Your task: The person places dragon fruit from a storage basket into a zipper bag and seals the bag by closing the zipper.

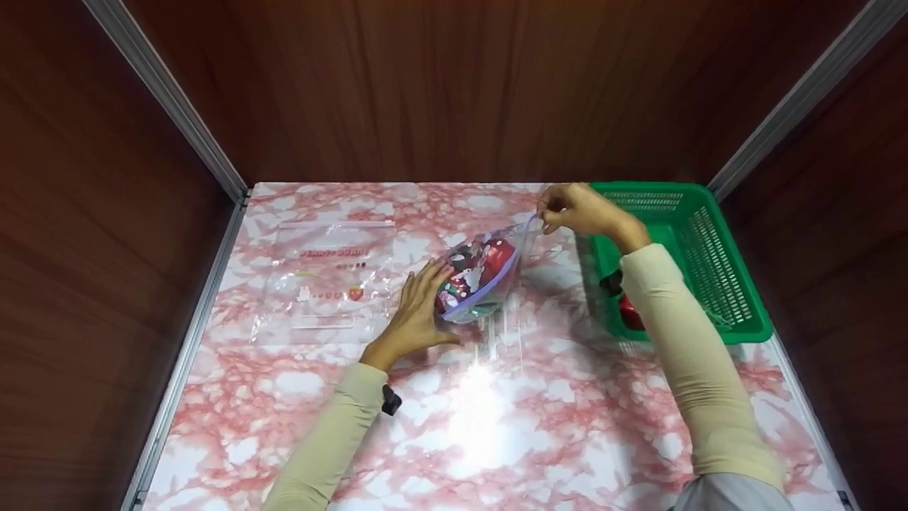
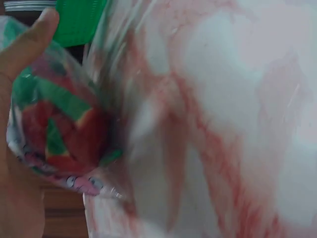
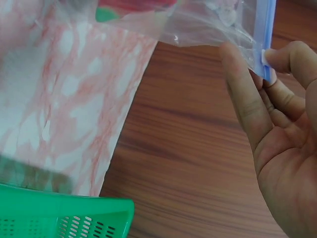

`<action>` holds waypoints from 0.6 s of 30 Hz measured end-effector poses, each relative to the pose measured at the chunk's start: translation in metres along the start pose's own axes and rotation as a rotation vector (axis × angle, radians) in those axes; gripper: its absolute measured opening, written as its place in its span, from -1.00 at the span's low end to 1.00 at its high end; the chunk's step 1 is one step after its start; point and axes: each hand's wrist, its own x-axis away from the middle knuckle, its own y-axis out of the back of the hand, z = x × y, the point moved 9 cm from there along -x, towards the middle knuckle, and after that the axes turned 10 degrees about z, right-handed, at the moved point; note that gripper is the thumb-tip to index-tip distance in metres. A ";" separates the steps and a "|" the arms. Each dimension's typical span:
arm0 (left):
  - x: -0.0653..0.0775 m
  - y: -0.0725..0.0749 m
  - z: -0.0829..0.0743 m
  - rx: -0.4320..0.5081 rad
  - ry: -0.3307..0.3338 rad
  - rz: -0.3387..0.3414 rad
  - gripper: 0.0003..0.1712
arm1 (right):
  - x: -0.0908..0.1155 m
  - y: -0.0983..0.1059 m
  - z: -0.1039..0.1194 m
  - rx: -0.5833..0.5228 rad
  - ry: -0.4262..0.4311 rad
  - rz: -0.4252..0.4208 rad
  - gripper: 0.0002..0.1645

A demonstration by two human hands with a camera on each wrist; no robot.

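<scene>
A clear zip bag with a purple-blue zip strip and printed cartoon figures stands tilted at mid-table. Inside it is a red and green item, its kind unclear through the film. My left hand rests against the bag's left side, fingers fairly straight and thumb stretched out along the near side. At the bag's upper right corner, my right hand pinches the end of the zip strip between thumb and fingers, by a small whitish slider. Part of the left fingers is hidden in the left wrist view.
To the right stands a green plastic basket, with a red item in it partly covered by my right forearm. Another clear printed bag lies flat at the left. Brown wooden walls enclose the marbled table.
</scene>
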 end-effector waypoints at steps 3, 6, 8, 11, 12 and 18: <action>-0.003 0.001 -0.001 -0.033 -0.007 -0.084 0.39 | 0.000 -0.001 0.000 -0.023 0.016 0.005 -0.88; -0.005 0.005 -0.001 -0.033 -0.004 -0.136 0.19 | 0.000 -0.001 0.001 -0.050 0.036 0.008 -0.87; -0.007 0.007 0.000 -0.025 -0.004 -0.158 0.08 | 0.001 -0.001 0.002 -0.053 0.030 0.002 -0.86; -0.008 0.010 0.002 -0.006 -0.010 -0.168 -0.05 | 0.002 0.000 0.003 -0.053 0.031 -0.004 -0.85; -0.008 0.012 0.003 0.007 -0.016 -0.176 -0.08 | 0.003 0.001 0.004 -0.047 0.031 -0.008 -0.86; -0.010 0.020 0.009 0.175 -0.035 -0.216 -0.16 | 0.006 0.008 0.009 -0.025 0.075 -0.040 -0.86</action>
